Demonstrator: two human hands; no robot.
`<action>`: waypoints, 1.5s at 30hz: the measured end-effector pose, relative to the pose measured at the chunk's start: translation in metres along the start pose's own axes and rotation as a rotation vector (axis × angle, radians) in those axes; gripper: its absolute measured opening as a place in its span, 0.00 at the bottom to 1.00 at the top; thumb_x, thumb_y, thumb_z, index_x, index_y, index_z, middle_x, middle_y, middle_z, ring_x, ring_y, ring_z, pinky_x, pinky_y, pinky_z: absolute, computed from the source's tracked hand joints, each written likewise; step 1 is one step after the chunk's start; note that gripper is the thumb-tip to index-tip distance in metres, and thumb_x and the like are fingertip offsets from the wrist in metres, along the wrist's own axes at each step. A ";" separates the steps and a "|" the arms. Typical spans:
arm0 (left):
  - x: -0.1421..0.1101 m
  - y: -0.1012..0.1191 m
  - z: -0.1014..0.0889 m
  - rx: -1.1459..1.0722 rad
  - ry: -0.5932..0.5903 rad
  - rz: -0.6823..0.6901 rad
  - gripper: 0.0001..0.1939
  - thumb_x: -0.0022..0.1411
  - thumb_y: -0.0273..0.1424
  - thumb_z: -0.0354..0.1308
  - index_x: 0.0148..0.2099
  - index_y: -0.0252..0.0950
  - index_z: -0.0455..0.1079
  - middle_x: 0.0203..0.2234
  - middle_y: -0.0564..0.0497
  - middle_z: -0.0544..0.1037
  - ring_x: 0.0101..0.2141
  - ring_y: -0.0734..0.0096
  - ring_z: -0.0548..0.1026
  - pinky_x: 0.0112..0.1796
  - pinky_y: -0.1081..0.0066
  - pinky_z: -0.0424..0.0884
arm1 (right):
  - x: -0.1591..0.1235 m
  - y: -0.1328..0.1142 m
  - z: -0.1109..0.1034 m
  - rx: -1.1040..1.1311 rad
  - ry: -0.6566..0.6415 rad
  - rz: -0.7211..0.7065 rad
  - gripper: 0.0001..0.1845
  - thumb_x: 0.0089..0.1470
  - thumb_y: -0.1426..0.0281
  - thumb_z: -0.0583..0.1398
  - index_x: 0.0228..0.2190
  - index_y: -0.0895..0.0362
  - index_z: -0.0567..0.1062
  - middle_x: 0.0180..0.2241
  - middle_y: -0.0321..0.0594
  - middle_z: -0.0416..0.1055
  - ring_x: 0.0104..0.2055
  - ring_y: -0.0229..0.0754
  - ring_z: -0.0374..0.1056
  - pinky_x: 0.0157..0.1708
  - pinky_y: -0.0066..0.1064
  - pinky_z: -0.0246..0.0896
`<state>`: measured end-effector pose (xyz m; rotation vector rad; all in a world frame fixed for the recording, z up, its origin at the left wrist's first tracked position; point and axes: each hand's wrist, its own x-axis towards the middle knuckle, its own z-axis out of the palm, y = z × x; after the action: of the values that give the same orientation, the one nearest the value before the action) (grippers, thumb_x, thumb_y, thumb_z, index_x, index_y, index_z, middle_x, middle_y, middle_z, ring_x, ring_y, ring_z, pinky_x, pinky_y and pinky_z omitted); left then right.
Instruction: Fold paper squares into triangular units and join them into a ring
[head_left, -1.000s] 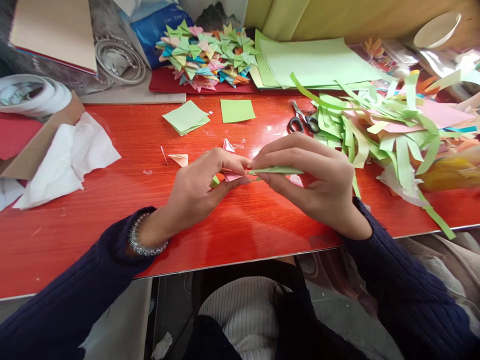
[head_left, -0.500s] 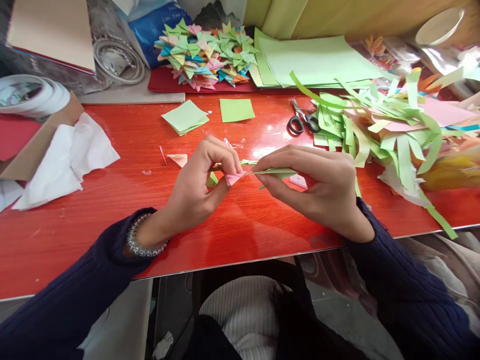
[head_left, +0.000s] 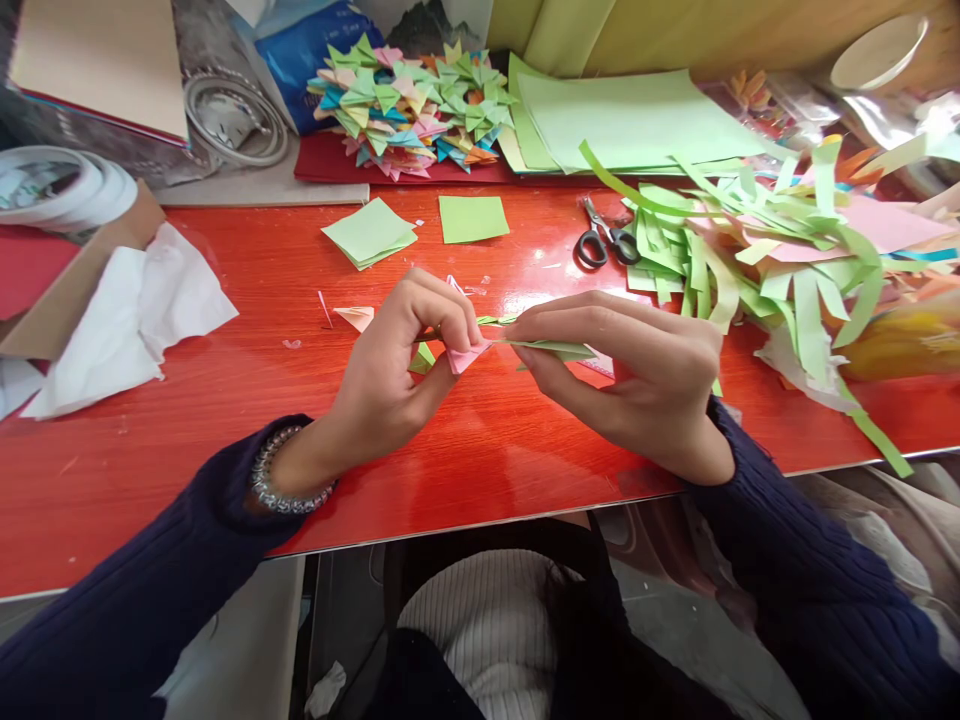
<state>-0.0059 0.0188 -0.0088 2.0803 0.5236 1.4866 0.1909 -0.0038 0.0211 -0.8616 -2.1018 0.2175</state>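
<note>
My left hand [head_left: 401, 365] pinches a small folded pink paper [head_left: 466, 358] between thumb and fingers. In my right hand [head_left: 630, 365] a folded light green paper [head_left: 559, 349] is held between thumb and forefinger. The two papers meet, or nearly so, between my fingertips; whether they are joined I cannot tell. A green folded piece [head_left: 424, 358] shows by the left thumb. Just beyond the hands lie more folded green bits [head_left: 495, 321], partly hidden. A peach folded paper [head_left: 358, 317] lies left of my left hand, and a pink patterned piece [head_left: 600, 363] is half covered by my right.
Farther back on the red table [head_left: 247, 470] lie light green squares [head_left: 371, 234], a brighter green square [head_left: 474, 219] and black-handled scissors [head_left: 604, 240]. Green strips [head_left: 750, 250] heap up at right. Folded paper rings [head_left: 412, 110] and green sheets [head_left: 630, 120] line the back; white tissue [head_left: 142, 320] is left.
My right hand has shifted slightly, its fingers lying a little straighter over the green paper, and the green paper has tilted a little. My left hand keeps its pinch on the pink paper.
</note>
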 end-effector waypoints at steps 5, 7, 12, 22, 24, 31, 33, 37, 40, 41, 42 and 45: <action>0.001 0.001 0.001 0.007 0.018 -0.002 0.11 0.60 0.17 0.56 0.37 0.39 0.63 0.31 0.53 0.69 0.33 0.78 0.71 0.33 0.75 0.75 | 0.001 0.001 0.000 0.041 0.020 -0.031 0.10 0.58 0.76 0.58 0.37 0.54 0.78 0.36 0.36 0.78 0.38 0.37 0.75 0.38 0.30 0.73; 0.002 0.002 0.001 0.008 0.007 0.019 0.11 0.61 0.17 0.55 0.37 0.39 0.63 0.31 0.54 0.69 0.33 0.79 0.71 0.34 0.76 0.75 | 0.002 0.001 0.000 0.041 0.015 -0.059 0.10 0.57 0.77 0.58 0.37 0.54 0.78 0.36 0.36 0.78 0.38 0.36 0.75 0.38 0.29 0.73; 0.001 0.003 0.000 0.021 0.006 -0.032 0.12 0.61 0.16 0.56 0.37 0.39 0.62 0.31 0.53 0.70 0.33 0.78 0.71 0.34 0.74 0.74 | 0.003 0.000 0.000 -0.027 -0.006 -0.070 0.11 0.58 0.76 0.56 0.36 0.53 0.78 0.36 0.35 0.79 0.37 0.36 0.75 0.38 0.30 0.73; 0.001 0.005 0.002 0.018 0.003 -0.030 0.12 0.61 0.16 0.56 0.37 0.40 0.63 0.31 0.53 0.69 0.33 0.78 0.71 0.34 0.74 0.74 | 0.003 0.004 0.002 -0.084 0.001 -0.140 0.16 0.58 0.80 0.54 0.38 0.51 0.77 0.39 0.35 0.78 0.40 0.36 0.75 0.42 0.30 0.73; 0.000 0.005 0.002 0.026 0.002 -0.036 0.11 0.61 0.18 0.56 0.37 0.40 0.62 0.31 0.53 0.69 0.33 0.77 0.71 0.34 0.72 0.75 | 0.002 0.004 0.003 -0.106 0.003 -0.121 0.14 0.59 0.78 0.54 0.39 0.51 0.77 0.39 0.36 0.77 0.39 0.37 0.74 0.42 0.31 0.73; -0.002 0.000 0.002 0.117 -0.020 -0.023 0.09 0.63 0.22 0.56 0.36 0.42 0.62 0.31 0.53 0.70 0.34 0.74 0.71 0.35 0.68 0.75 | 0.003 0.005 0.005 -0.093 0.015 -0.156 0.08 0.60 0.74 0.57 0.35 0.53 0.77 0.35 0.37 0.77 0.36 0.36 0.74 0.38 0.28 0.71; -0.001 -0.002 0.002 0.089 -0.007 0.043 0.09 0.63 0.22 0.57 0.36 0.41 0.62 0.30 0.53 0.70 0.33 0.75 0.71 0.33 0.70 0.74 | 0.003 0.005 0.004 -0.092 0.002 -0.165 0.08 0.60 0.75 0.57 0.36 0.53 0.77 0.36 0.37 0.77 0.37 0.36 0.74 0.39 0.29 0.72; -0.003 -0.001 0.002 0.140 -0.013 -0.055 0.07 0.65 0.28 0.56 0.36 0.43 0.61 0.31 0.53 0.71 0.33 0.72 0.72 0.33 0.65 0.74 | 0.004 0.004 0.003 -0.105 -0.042 -0.163 0.09 0.60 0.75 0.56 0.38 0.53 0.76 0.37 0.37 0.78 0.38 0.36 0.74 0.40 0.29 0.72; -0.005 0.003 0.002 0.207 -0.038 -0.140 0.07 0.66 0.33 0.54 0.35 0.44 0.59 0.32 0.52 0.71 0.34 0.69 0.73 0.34 0.62 0.74 | 0.004 0.003 0.004 -0.131 -0.051 -0.156 0.11 0.61 0.76 0.55 0.38 0.53 0.76 0.38 0.38 0.78 0.39 0.36 0.74 0.41 0.29 0.73; -0.005 0.004 0.002 0.218 -0.040 -0.145 0.07 0.66 0.34 0.54 0.35 0.44 0.59 0.32 0.52 0.71 0.34 0.70 0.73 0.35 0.62 0.74 | 0.004 0.003 0.005 -0.142 -0.047 -0.161 0.11 0.61 0.76 0.54 0.38 0.53 0.75 0.38 0.38 0.78 0.39 0.36 0.74 0.41 0.29 0.73; -0.006 0.005 0.002 0.226 -0.043 -0.147 0.07 0.66 0.33 0.54 0.35 0.44 0.59 0.32 0.52 0.71 0.34 0.70 0.73 0.35 0.62 0.74 | 0.004 0.003 0.005 -0.152 -0.043 -0.172 0.11 0.61 0.76 0.54 0.38 0.53 0.75 0.38 0.38 0.77 0.39 0.36 0.74 0.41 0.28 0.73; -0.005 0.005 0.002 0.241 -0.049 -0.132 0.06 0.66 0.31 0.54 0.36 0.43 0.60 0.32 0.53 0.71 0.35 0.70 0.73 0.36 0.62 0.74 | 0.003 0.003 0.007 -0.150 -0.027 -0.208 0.09 0.61 0.76 0.56 0.38 0.53 0.75 0.38 0.39 0.77 0.41 0.37 0.74 0.42 0.28 0.73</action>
<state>-0.0057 0.0112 -0.0098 2.2091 0.8400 1.3492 0.1861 0.0013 0.0175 -0.7219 -2.2364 -0.0392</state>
